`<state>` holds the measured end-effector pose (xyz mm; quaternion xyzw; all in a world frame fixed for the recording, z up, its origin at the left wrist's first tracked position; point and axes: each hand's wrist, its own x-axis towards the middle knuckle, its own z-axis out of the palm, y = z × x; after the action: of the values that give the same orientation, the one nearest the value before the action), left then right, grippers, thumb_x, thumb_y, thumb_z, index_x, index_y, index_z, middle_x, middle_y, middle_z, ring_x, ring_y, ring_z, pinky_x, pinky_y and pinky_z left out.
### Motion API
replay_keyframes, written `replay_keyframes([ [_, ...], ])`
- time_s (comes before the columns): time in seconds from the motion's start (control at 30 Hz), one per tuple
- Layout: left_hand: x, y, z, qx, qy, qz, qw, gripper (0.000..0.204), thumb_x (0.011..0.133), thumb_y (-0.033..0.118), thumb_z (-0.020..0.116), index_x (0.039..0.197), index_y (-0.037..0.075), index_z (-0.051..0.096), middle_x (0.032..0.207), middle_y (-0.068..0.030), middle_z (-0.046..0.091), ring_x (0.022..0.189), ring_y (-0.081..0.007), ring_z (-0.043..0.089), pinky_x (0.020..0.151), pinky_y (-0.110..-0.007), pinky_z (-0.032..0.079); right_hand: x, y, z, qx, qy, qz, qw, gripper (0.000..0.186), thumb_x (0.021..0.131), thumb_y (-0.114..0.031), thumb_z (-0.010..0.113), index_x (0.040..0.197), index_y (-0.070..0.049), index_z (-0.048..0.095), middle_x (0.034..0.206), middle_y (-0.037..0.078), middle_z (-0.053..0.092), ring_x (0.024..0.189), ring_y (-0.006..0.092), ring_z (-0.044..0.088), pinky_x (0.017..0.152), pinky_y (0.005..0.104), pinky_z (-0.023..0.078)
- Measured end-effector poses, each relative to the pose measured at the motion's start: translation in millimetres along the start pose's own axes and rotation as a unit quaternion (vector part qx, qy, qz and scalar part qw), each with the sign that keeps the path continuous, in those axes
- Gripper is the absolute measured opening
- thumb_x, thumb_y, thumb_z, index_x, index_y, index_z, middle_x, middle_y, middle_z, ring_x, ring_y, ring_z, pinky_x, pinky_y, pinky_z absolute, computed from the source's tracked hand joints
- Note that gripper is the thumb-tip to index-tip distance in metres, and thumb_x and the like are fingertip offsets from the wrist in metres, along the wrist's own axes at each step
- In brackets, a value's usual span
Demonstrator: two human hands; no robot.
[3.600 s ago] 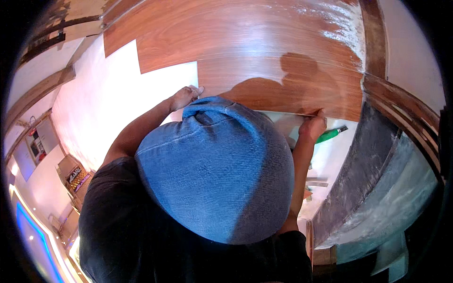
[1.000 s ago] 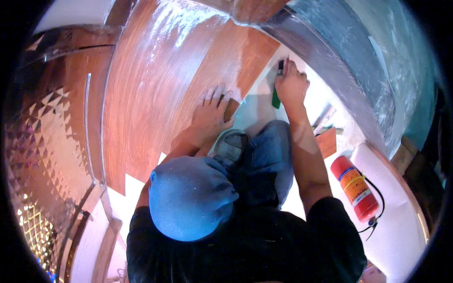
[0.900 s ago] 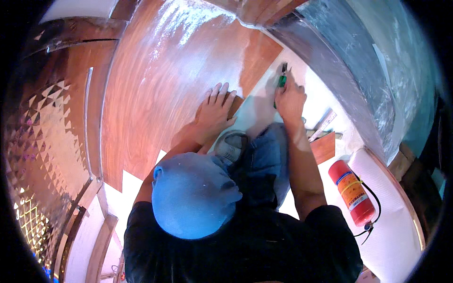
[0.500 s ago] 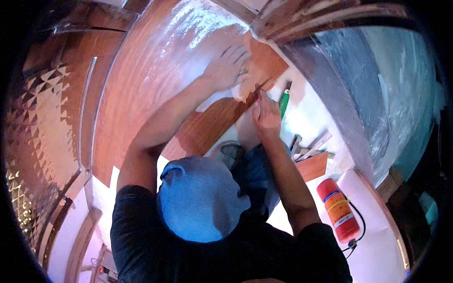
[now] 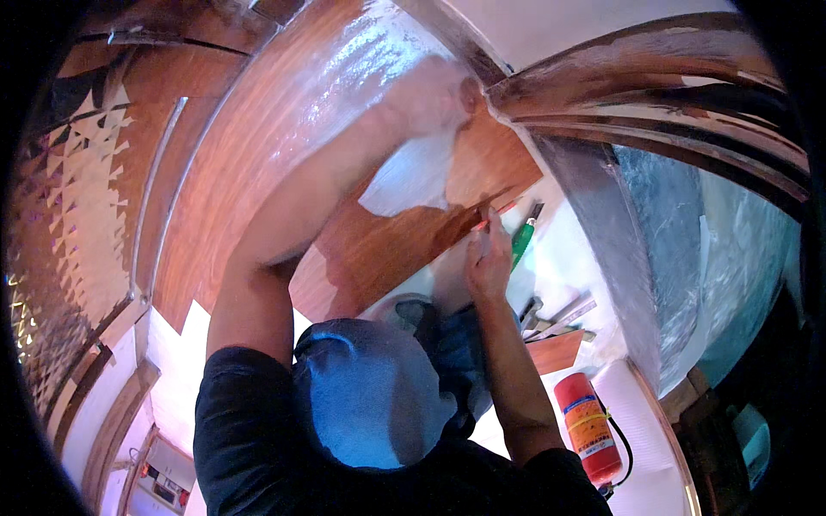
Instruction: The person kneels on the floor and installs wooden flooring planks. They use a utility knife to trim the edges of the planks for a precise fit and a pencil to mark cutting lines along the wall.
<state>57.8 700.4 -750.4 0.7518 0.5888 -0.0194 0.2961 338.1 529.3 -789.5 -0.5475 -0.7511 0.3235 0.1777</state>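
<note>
My left hand (image 5: 430, 90) is stretched far forward over the brown wood-grain plank (image 5: 486, 159), near its far end; motion blurs its fingers. My right hand (image 5: 490, 258) is closed on a thin red pencil-like object (image 5: 482, 224), at the plank's edge bordering the white floor. Just to the right of that hand lies a green-handled blade tool (image 5: 522, 243) with a dark metal tip. White powdery residue (image 5: 379, 43) marks the planks farther up. My blue-jeaned leg and shoe show below, partly hidden by a blue cloth cap.
Several tools (image 5: 559, 318), including a metal strip, lie beside a loose wood piece (image 5: 551, 353) at right. A red fire extinguisher (image 5: 585, 426) rests lower right. A dark grey slab (image 5: 619, 241) borders the right side; patterned wood panelling (image 5: 95, 206) curves along the left.
My left hand has moved forward along the planks toward the far corner. My right hand has left the green-handled tool and now holds the red object at the plank edge. The view has turned.
</note>
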Motion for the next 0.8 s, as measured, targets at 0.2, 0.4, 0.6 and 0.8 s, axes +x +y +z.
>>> replay_keyframes([
  [0.2, -8.6, -34.5, 63.7, 0.144, 0.211, -0.002, 0.967, 0.052, 0.104, 0.043, 0.045, 0.135, 0.006, 0.065, 0.148, -0.0115, 0.057, 0.145, -0.029, 0.044, 0.123, -0.052, 0.026, 5.3, -25.0, -4.5, 0.01, -0.085, 0.013, 0.996, 0.047, 0.101, -0.018, 0.057, 0.143, 0.004, 0.052, 0.124, 0.026, 0.065, 0.111, 0.0424, 0.062, 0.101, 0.0493, 0.048],
  [0.4, -5.5, -5.4, 40.5, 0.203, -0.01, 0.068, 0.977, 0.048, 0.105, 0.036, 0.044, 0.143, 0.01, 0.058, 0.155, -0.0087, 0.051, 0.146, -0.0258, 0.043, 0.122, -0.048, 0.029, -3.3, -7.4, 8.6, 0.008, -0.033, -0.01, 0.999, 0.046, 0.101, -0.015, 0.059, 0.143, 0.003, 0.053, 0.123, 0.025, 0.066, 0.108, 0.0399, 0.063, 0.098, 0.0464, 0.051],
  [0.6, -9.2, -16.9, 50.1, 0.245, 0.166, 0.025, 0.955, 0.045, 0.103, 0.034, 0.045, 0.137, 0.011, 0.063, 0.148, -0.0081, 0.056, 0.138, -0.0259, 0.048, 0.115, -0.046, 0.035, -4.4, -16.0, 2.5, 0.014, -0.004, -0.017, 1.0, 0.045, 0.099, -0.011, 0.063, 0.142, 0.0, 0.055, 0.119, 0.021, 0.068, 0.107, 0.0382, 0.064, 0.096, 0.0459, 0.052],
  [0.8, -1.8, -14.8, 51.1, 0.274, 0.045, -0.12, 0.953, 0.049, 0.102, 0.038, 0.048, 0.139, 0.01, 0.061, 0.145, -0.0086, 0.06, 0.137, -0.0273, 0.051, 0.112, -0.046, 0.04, -11.1, -5.0, 11.1, -0.007, -0.067, -0.029, 0.997, 0.044, 0.099, -0.016, 0.061, 0.142, -0.007, 0.056, 0.118, 0.021, 0.07, 0.108, 0.0412, 0.064, 0.098, 0.0497, 0.051],
])
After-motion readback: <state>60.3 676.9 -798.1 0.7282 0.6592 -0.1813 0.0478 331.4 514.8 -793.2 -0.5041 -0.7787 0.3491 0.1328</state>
